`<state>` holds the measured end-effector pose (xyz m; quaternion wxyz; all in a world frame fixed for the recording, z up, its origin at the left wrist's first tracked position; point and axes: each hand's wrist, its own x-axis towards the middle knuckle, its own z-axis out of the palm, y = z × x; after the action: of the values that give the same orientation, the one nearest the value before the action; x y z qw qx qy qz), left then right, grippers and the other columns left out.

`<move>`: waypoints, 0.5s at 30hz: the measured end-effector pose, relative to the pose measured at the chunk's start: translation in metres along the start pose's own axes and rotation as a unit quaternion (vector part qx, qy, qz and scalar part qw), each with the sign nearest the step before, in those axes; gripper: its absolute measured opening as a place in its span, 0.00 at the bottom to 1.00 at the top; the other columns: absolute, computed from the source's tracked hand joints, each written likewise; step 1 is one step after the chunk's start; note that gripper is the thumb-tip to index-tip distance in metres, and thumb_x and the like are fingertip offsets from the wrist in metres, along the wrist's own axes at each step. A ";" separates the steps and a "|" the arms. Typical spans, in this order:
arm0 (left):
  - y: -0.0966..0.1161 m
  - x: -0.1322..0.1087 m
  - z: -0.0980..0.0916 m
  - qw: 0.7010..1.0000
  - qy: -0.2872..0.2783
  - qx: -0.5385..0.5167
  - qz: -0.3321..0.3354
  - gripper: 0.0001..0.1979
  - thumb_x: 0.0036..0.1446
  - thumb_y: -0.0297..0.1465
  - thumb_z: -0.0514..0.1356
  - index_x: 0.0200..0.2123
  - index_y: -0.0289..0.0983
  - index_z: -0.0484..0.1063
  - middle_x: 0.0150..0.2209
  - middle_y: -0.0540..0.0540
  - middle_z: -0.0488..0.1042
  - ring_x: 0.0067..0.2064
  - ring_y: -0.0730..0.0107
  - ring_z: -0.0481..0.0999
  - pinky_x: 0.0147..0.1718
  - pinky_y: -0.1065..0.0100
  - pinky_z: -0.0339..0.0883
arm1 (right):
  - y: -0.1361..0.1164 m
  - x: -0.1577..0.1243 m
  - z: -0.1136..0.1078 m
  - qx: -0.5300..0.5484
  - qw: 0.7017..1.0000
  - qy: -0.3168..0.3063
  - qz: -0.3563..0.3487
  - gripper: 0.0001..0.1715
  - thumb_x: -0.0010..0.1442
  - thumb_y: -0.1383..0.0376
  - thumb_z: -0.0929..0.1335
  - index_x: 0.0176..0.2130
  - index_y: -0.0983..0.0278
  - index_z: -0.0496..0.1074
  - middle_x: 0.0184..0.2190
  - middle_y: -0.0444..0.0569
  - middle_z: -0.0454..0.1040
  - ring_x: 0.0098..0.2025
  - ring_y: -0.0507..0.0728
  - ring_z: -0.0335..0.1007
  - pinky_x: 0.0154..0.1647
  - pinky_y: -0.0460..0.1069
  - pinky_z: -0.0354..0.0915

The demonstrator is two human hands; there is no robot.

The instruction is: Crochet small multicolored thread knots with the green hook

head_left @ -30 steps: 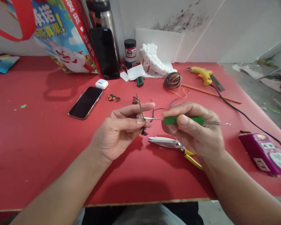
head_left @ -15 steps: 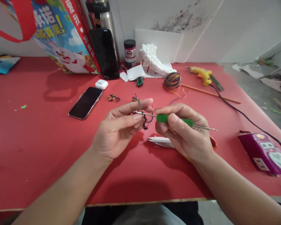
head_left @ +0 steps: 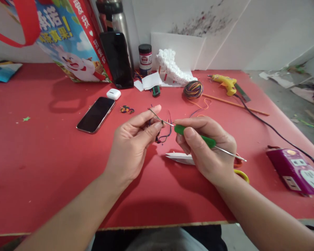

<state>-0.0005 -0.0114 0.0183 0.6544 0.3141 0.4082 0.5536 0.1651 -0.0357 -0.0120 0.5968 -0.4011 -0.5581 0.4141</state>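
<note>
Left hand (head_left: 132, 146) pinches a small knot of multicoloured thread (head_left: 161, 136) between thumb and forefinger, held above the red matte tabletop (head_left: 42, 157). Right hand (head_left: 208, 150) is closed around the green-handled thin metal crochet hook (head_left: 196, 136), fingers pressed on the handle; the hook's steel tip meets the thread at the left fingertips, its back end sticking out past the right wrist.

Just under the right hand — steel-bladed snips with yellow handles (head_left: 183, 158), lying flat, partly covered by the hand. The thread trails back to a round ball of striped yarn (head_left: 193, 89).

Behind, well apart: black glossy smartphone (head_left: 95, 114) lying flat, white earbud case (head_left: 113, 93) beside it, second dark phone (head_left: 117, 59) propped upright against a printed shopping bag (head_left: 65, 38), a dark-lidded jar (head_left: 145, 58), a lumpy white foam piece (head_left: 171, 68). Far right: yellow glue gun (head_left: 226, 83) with black cable running to a purple power strip (head_left: 297, 170) near the right edge.

Open red surface lies left of the left forearm and along the near edge, which shows a pale raw rim.
</note>
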 end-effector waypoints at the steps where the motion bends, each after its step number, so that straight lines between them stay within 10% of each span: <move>1: -0.002 -0.001 0.001 1.000 0.012 0.002 0.004 0.12 0.54 0.21 0.73 0.41 0.39 0.88 0.31 0.52 0.78 0.30 0.78 0.73 0.32 0.76 0.70 | 0.000 -0.002 0.002 -0.042 0.999 0.010 -0.019 0.08 0.72 0.61 0.72 0.49 0.57 0.82 0.33 0.46 0.81 0.30 0.53 0.76 0.33 0.49 0.74; 9: -0.007 0.000 0.004 0.998 -0.006 -0.040 -0.041 0.11 0.51 0.20 0.75 0.39 0.35 0.87 0.31 0.52 0.78 0.32 0.80 0.76 0.35 0.80 0.72 | 0.011 -0.012 0.015 -0.172 0.975 0.007 -0.138 0.16 0.72 0.68 0.70 0.57 0.55 0.77 0.46 0.48 0.83 0.43 0.56 0.80 0.48 0.53 0.75; 15: 0.005 0.008 -0.009 0.994 -0.035 -0.054 -0.092 0.17 0.45 0.18 0.74 0.41 0.33 0.88 0.32 0.49 0.82 0.33 0.77 0.81 0.35 0.80 0.76 | 0.009 0.001 0.002 -0.112 0.974 -0.058 -0.188 0.16 0.71 0.71 0.71 0.56 0.57 0.79 0.36 0.45 0.80 0.34 0.52 0.75 0.39 0.50 0.73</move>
<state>-0.0103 -0.0029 0.0175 0.7323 0.2589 0.3819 0.5009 0.1628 -0.0314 -0.0195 0.5817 -0.3288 -0.7000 0.2520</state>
